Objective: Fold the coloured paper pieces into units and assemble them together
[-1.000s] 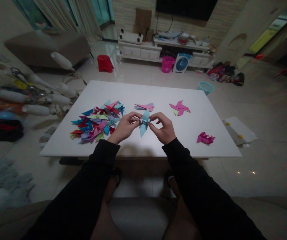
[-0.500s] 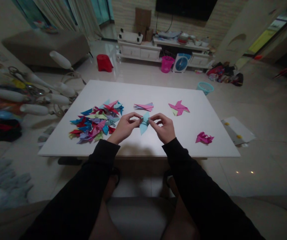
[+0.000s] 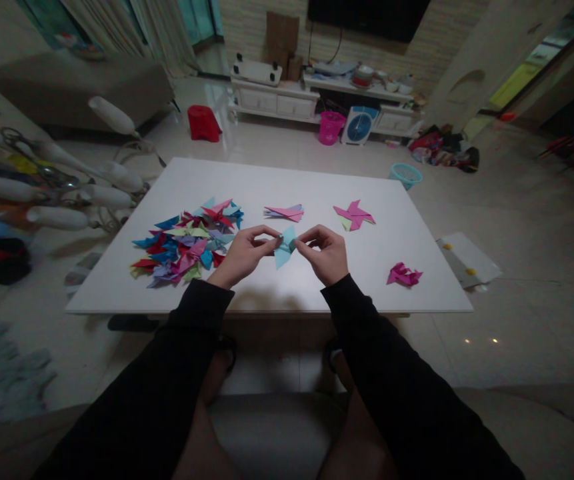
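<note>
A light-blue folded origami paper [image 3: 285,249] is held above the white table [image 3: 247,297], its pointed ends facing up and down. My left hand [image 3: 249,253] pinches its left side between thumb and fingers. On the opposite side, the fingertips of my right hand [image 3: 325,253] grip it too. Beyond my hands lies a small stack of pink and lilac folded papers [image 3: 287,213]. A heap of many-coloured folded paper pieces [image 3: 181,243] spreads to the left, close to my left hand.
A pink pinwheel-like paper shape [image 3: 355,215] rests at the table's back right, and a crumpled-looking magenta folded piece [image 3: 405,275] near the front right. Past the table are a light-blue basket [image 3: 407,175], a red stool [image 3: 203,123] and a lamp with white shades [image 3: 59,218] at left.
The light-blue paper has tilted slightly between my fingers. Both hands keep their pinch on it. The whole view has shifted a little, so everything sits slightly further left.
</note>
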### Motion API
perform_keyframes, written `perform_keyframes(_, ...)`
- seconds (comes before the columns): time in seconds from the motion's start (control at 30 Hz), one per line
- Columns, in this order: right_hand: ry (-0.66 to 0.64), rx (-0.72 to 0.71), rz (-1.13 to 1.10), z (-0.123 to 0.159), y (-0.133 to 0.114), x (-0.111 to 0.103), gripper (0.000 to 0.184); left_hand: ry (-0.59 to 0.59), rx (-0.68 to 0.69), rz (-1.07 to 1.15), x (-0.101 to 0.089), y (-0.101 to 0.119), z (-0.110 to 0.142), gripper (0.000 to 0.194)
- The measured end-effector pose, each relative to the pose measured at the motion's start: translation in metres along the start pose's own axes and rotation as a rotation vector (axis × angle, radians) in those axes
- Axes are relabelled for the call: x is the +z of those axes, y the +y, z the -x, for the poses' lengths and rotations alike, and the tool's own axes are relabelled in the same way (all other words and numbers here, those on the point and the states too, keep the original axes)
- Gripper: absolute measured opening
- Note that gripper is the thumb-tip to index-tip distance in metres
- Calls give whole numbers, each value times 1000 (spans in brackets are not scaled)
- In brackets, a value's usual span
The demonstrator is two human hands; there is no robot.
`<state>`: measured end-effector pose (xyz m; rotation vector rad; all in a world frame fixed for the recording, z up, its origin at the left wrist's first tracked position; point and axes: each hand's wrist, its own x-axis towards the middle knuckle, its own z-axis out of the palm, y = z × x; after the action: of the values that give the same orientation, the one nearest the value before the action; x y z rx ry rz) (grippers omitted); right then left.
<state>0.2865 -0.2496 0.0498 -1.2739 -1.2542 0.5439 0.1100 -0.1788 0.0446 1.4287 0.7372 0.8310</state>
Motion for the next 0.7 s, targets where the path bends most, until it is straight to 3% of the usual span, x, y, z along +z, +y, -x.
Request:
perform_keyframes(0.47, 3, -285, 146, 4, -5, -4, 15, 33, 78, -44, -1, 1, 1, 36)
perform_keyframes(0.7, -17, -232, 196, 6, -5, -5, 13, 52, 96, -31, -1, 1, 2, 34)
